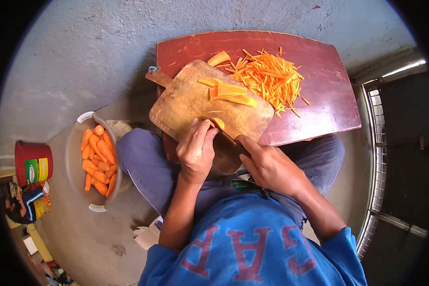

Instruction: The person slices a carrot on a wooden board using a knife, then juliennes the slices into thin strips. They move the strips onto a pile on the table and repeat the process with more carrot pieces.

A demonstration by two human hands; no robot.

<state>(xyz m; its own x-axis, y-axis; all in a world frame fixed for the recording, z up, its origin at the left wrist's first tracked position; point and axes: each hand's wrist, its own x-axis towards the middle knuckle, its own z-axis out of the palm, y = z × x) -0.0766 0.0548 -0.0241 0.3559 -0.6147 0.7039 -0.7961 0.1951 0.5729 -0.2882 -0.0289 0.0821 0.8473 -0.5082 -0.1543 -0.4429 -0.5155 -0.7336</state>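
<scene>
A wooden cutting board [181, 102] with a handle lies slanted on a dark red table. My left hand [197, 148] is at the board's near edge, its fingers closed on a small piece of carrot [218, 123]. My right hand [274, 167] is closed around the handle of a knife, whose thin blade [229, 137] points up and left towards the left fingertips and the carrot piece. Most of the knife's handle is hidden by the fingers. Farther up the board rest several thick carrot slices [231, 90].
Beyond the board, a heap of carrot strips [271, 78] covers part of the red table [329, 100]. A carrot chunk [219, 58] sits beside it. On the floor at left stand a tub [71, 162] of peeled carrots and a red bucket [33, 155]. Another person [21, 202] is at far left.
</scene>
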